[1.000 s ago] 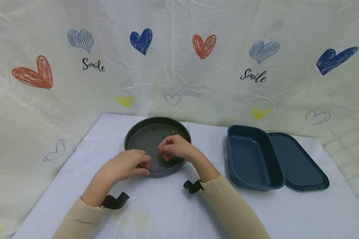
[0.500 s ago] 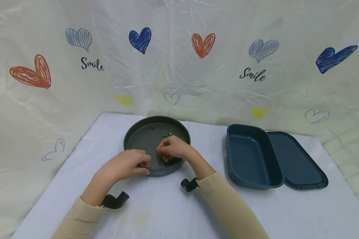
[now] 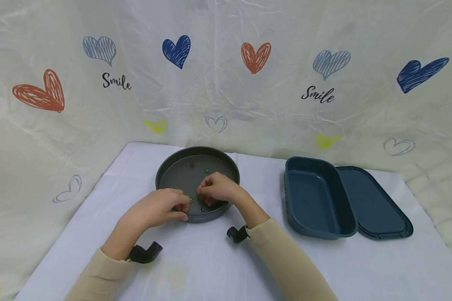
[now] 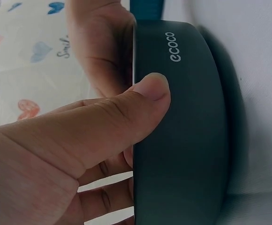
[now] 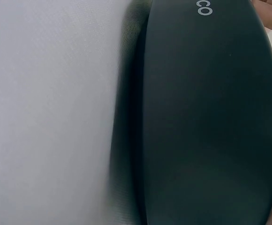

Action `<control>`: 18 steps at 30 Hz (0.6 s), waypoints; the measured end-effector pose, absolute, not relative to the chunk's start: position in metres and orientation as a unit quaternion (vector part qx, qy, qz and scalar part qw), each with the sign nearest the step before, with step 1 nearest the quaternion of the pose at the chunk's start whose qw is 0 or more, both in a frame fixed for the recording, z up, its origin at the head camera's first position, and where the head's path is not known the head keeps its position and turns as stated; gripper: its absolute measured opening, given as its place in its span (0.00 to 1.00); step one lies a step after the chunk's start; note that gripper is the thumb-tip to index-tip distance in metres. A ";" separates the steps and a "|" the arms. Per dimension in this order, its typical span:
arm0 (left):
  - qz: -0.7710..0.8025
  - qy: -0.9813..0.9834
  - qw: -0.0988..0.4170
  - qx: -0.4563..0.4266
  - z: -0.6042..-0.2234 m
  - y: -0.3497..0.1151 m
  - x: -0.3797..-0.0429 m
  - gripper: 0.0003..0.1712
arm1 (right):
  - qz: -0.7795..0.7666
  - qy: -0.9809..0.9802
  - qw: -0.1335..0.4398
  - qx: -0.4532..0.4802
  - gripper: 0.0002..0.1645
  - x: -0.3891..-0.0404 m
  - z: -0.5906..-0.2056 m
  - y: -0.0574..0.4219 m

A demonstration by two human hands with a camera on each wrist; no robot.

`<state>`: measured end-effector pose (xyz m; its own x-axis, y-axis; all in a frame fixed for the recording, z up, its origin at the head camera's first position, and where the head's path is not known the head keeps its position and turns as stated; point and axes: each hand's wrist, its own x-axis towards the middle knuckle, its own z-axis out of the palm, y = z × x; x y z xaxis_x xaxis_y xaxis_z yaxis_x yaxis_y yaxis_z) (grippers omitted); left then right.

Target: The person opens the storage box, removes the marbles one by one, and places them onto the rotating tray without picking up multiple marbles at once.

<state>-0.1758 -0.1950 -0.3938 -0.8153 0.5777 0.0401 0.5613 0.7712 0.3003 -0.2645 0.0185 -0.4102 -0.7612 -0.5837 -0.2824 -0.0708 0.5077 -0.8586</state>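
My left hand point(image 3: 160, 207) grips the near left rim of a round dark grey pan point(image 3: 178, 179). In the left wrist view the thumb of my left hand point(image 4: 93, 126) presses on the pan's lettered outer wall point(image 4: 182, 126), the other fingers behind the rim. My right hand point(image 3: 219, 187) reaches inside the pan with bent fingers; whether it pinches anything is hidden. Several small, shiny marble-like balls lie in the pan: a reddish ball point(image 3: 192, 165), a green ball point(image 3: 206, 170), a yellowish ball point(image 3: 191, 200) and a dark ball point(image 3: 202, 208). The pan's wall point(image 5: 210, 117) fills much of the right wrist view.
A deep blue rectangular container point(image 3: 318, 205) stands to the right of the pan. Its flat blue lid-like piece point(image 3: 376, 205) lies partly beneath it, farther right. A white cloth point(image 3: 196, 263) covers the table, and a heart-printed sheet point(image 3: 218, 96) hangs behind.
Inside the pan, a yellowish ball has come to lie between my hands, and the reddish one has shifted slightly nearer. My right hand has moved slightly left; the left keeps its grip.
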 end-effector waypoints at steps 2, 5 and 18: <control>0.153 0.940 0.025 0.305 -0.394 -0.195 -0.175 0.15 | -0.455 0.822 0.279 -0.200 0.09 -0.264 -0.410 0.019; 0.152 0.941 0.027 0.302 -0.393 -0.195 -0.175 0.15 | -0.462 0.822 0.265 -0.203 0.10 -0.262 -0.409 0.020; 0.146 0.943 0.029 0.298 -0.392 -0.194 -0.174 0.15 | -0.554 0.775 0.184 -0.241 0.10 -0.238 -0.395 0.057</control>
